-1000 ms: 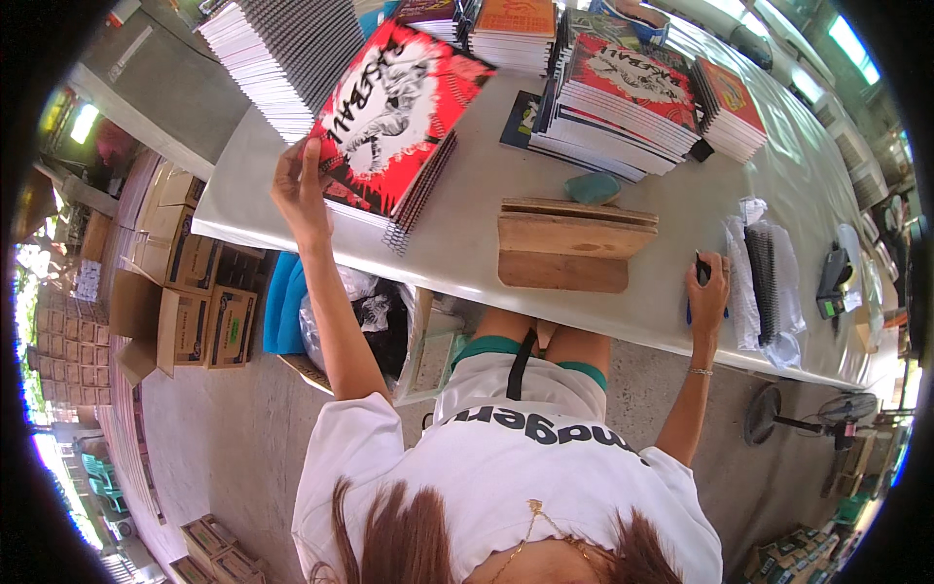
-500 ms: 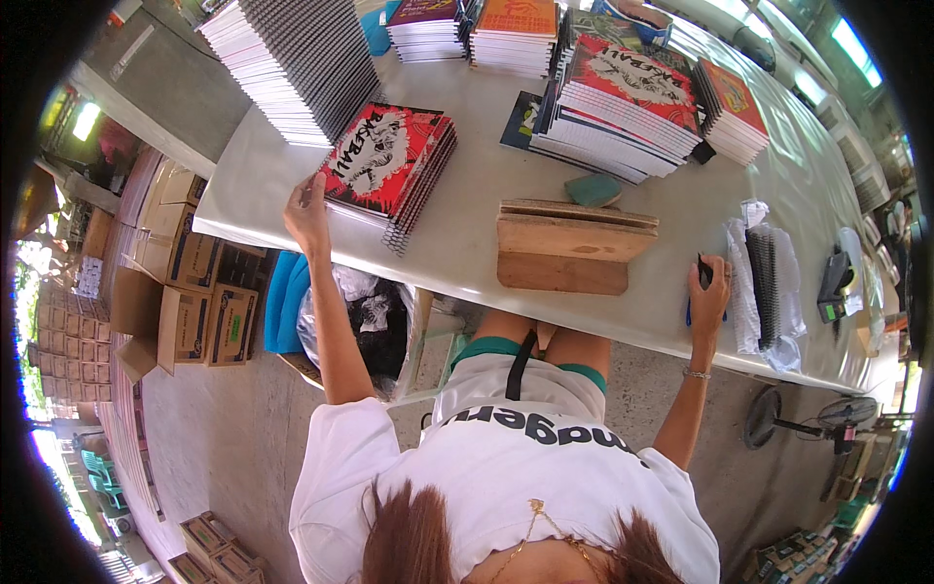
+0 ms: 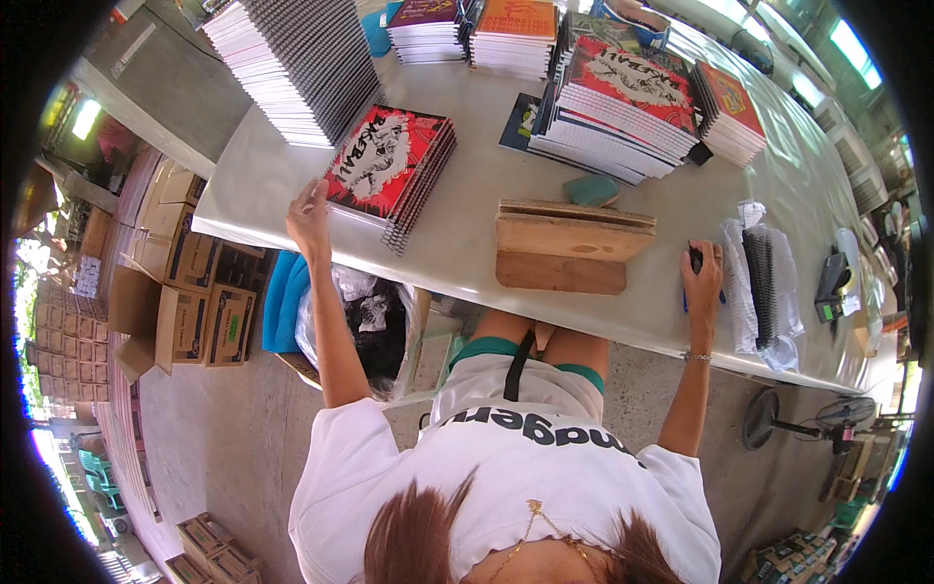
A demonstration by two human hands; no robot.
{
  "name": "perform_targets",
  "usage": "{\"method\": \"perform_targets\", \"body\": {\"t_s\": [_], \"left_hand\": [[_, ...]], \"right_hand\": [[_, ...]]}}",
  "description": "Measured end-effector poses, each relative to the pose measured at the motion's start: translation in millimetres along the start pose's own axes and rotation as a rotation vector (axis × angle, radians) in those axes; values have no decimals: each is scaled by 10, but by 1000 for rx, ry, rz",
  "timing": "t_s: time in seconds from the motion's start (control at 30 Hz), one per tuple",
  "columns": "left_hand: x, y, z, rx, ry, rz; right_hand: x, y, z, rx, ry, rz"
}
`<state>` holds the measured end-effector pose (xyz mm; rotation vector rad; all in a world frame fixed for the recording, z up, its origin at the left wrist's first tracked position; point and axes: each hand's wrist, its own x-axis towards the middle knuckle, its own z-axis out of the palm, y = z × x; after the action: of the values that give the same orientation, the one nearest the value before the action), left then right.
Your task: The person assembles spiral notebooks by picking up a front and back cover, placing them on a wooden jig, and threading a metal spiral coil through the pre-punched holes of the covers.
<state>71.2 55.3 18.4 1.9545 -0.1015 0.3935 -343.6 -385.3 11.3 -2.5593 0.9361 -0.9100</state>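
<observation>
A short stack of red-covered spiral notebooks lies near the left part of the table's front edge, black coils along its right side. Beside its lower left corner is my left hand, fingers loosely bent and apart, holding nothing; whether the fingertips touch the covers is unclear. At the right, my right hand rests low over the table, closed round a small dark tool. A bit of blue shows by the palm; the rest of the tool is hidden. Just right of this hand lie black binding coils in clear plastic.
A wooden stand sits mid-table, with a teal block behind it. A tall notebook stack rises at far left; a larger red-topped pile stands at back right. Below the table are a lined box and cartons.
My right hand has shifted slightly left and toward the far side with the dark tool. My left hand has moved very slightly; its fingers look a bit looser at the stack's corner.
</observation>
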Motion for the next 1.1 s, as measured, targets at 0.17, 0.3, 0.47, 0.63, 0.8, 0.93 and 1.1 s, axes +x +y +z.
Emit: {"method": "perform_targets", "body": {"t_s": [0.17,0.3,0.47,0.63,0.8,0.93,1.1], "left_hand": [[-679,471,90,190,82,490],[-1895,330,-298,31,-884,356],[-2928,-475,-603,-111,-1167,141],[-3082,-802,-426,3,-1097,-154],[-2976,-668,-354,86,-1089,-244],[-2888,-656,-205,101,-1125,-238],[-2812,-685,-31,116,-1156,-231]], "right_hand": [[-55,169,9,-42,54,6],[-54,124,63,-16,125,45],[-52,94,88,52,169,42],[-74,114,64,61,217,82],[-65,100,117,73,219,106],[-94,101,49,89,230,127],[-98,124,85,85,214,170]]}}
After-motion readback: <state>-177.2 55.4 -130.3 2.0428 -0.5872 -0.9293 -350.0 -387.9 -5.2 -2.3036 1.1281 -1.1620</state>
